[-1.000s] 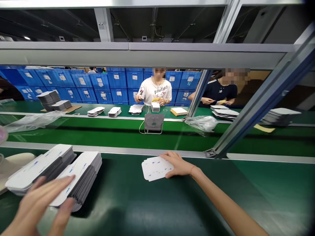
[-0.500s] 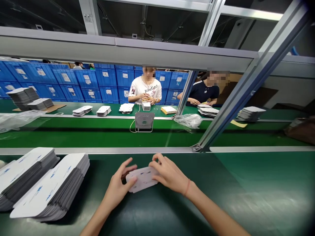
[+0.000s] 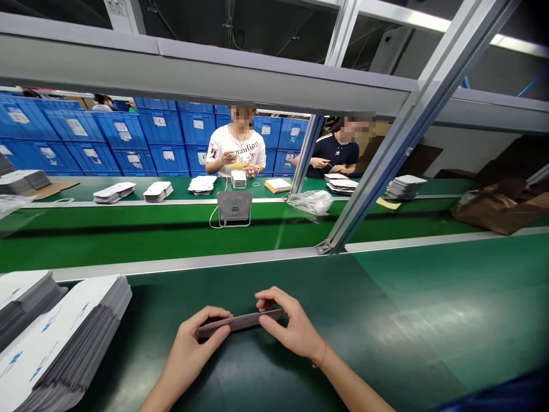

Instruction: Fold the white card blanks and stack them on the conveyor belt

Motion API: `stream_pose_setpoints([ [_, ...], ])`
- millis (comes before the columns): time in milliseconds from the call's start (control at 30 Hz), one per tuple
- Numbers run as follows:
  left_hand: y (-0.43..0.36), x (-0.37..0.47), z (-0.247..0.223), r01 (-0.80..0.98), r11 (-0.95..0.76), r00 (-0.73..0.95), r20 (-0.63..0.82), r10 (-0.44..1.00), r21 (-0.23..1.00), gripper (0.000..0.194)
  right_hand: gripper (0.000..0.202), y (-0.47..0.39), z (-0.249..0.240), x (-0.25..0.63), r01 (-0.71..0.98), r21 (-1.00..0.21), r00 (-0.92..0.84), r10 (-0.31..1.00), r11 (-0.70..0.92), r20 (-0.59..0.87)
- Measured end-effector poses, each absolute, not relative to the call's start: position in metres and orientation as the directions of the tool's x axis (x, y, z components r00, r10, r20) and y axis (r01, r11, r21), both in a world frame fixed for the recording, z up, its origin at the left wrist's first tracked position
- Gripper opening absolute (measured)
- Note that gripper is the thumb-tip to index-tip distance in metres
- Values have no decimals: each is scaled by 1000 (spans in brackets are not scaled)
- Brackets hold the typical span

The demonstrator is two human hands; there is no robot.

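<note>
A thin flat card [image 3: 245, 322] is held between my two hands above the dark green worktop and shows nearly edge-on as a narrow greyish strip. My left hand [image 3: 195, 343] pinches its left end, thumb in front and fingers behind. At the other end, my right hand [image 3: 291, 327] grips it between the thumb and curled fingers. To the left of my hands lies a tall stack of white-topped cards [image 3: 64, 320] with blue print and grey edges. Another similar stack [image 3: 26, 286], partly cut off by the frame, stands beside it.
Beyond a metal rail runs a green belt [image 3: 128, 240] with a grey fan [image 3: 234, 207] and a plastic bag [image 3: 311, 201]. A slanted metal post [image 3: 377, 166] rises at right. Two co-workers [image 3: 238, 149] handle pieces across the belt, before blue crates [image 3: 158, 126].
The card has tilted from showing its pale printed face to nearly edge-on. My left hand has closed more around its end. The view has shifted to the right.
</note>
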State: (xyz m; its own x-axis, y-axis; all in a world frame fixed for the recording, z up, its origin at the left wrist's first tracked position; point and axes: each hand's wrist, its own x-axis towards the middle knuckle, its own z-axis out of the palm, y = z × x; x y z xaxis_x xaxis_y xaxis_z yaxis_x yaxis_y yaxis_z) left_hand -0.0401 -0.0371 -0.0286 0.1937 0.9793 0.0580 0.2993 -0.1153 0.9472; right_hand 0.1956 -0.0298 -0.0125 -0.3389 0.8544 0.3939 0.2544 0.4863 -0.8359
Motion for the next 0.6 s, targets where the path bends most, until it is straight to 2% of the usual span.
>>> stream_pose_setpoints([
  [200,-41,-33,-28,251,-84,174,40,984,964,28,27,-33,-13,188,162,-869,-331,855,468,398],
  [367,-40,-31,-24,239,-106,191,61,980,965,17,20,-31,-14,187,156,-878,-330,861,453,386],
  [600,-44,-28,-21,228,-108,200,62,978,968,17,11,-31,-5,191,193,-863,-319,862,466,394],
])
